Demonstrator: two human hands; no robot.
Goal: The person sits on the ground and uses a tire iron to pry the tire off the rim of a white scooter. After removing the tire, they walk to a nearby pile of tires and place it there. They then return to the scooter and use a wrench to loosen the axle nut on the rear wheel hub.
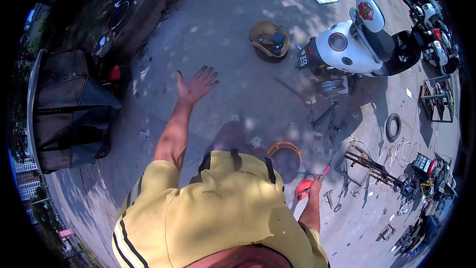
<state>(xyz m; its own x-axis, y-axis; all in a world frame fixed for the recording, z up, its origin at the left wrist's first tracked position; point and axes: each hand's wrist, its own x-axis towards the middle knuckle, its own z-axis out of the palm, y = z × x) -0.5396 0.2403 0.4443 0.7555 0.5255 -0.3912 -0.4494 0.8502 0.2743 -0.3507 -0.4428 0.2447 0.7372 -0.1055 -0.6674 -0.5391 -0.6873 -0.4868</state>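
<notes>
My left hand [197, 86] is held out over the pavement at the left, open, with its fingers spread and nothing in it. Low on the right, my right hand [315, 183] is closed at the fingertips on a thin blue and red stick-like thing [326, 170]; its exact kind is too small to tell. Beside that hand is a rounded red object [302, 189], partly covered by it. A dark round container with an orange rim [285, 144] stands just left of the right hand, close to my body.
A white scooter [329, 49] stands at the upper right, near a tan basin [255, 30] with tools inside. A wheel hub [329, 87], a tire [393, 127], a hammer [328, 198] and metal parts lie rightward. A dark covered vehicle [64, 79] stands left.
</notes>
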